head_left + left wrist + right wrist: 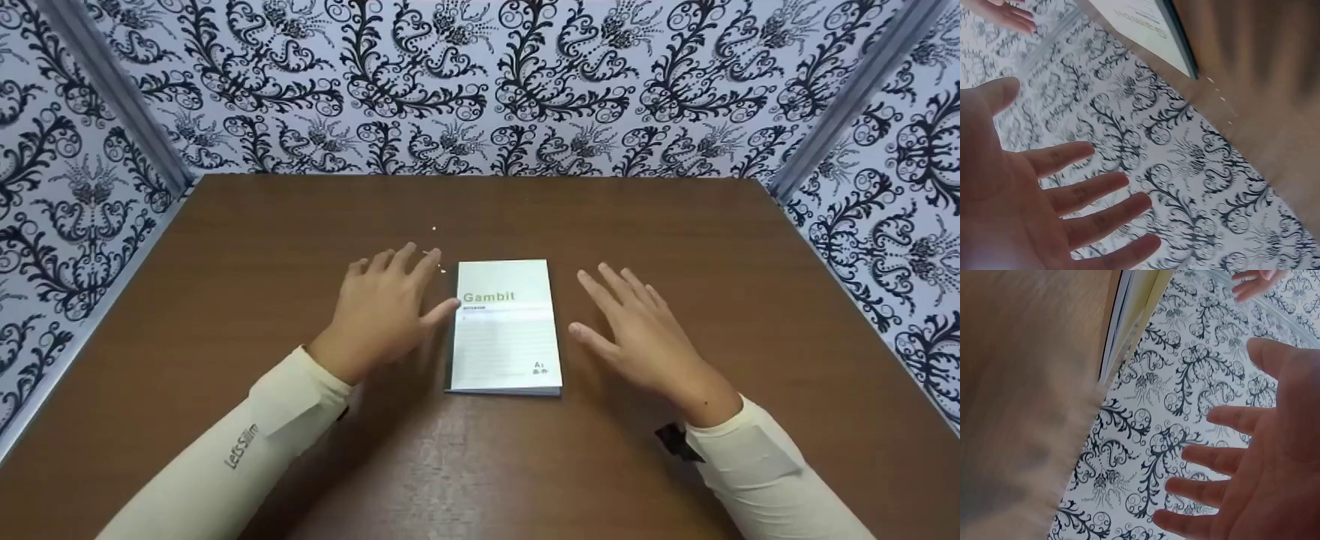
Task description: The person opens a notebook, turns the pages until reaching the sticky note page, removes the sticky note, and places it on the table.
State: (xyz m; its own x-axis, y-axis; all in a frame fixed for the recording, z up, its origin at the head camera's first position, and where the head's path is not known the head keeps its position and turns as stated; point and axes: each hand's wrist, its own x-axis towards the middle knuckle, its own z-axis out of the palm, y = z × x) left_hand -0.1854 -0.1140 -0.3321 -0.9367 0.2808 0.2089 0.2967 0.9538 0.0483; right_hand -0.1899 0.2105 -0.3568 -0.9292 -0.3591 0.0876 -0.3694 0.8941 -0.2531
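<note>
A closed notebook (504, 337) with a pale cover marked "Gambit" and a dark spine lies flat on the brown table (480, 210). My left hand (386, 315) is spread on its left side, the thumb tip at or just above the spine edge; whether it touches cannot be told. To the notebook's right, my right hand (637, 337) is held with fingers extended, a small gap from the cover. Both palms appear bare in the wrist views, the left palm (1010, 208) and the right palm (1275, 467) holding nothing. The notebook's page edges (1129, 320) show in the right wrist view.
Small white scraps (442, 271) lie beyond the left fingertips, beside the notebook's top left corner. Patterned panels (480, 90) stand along the back and both sides of the table, with grey corner posts (855, 105). Pale sleeves (225, 442) cover both forearms.
</note>
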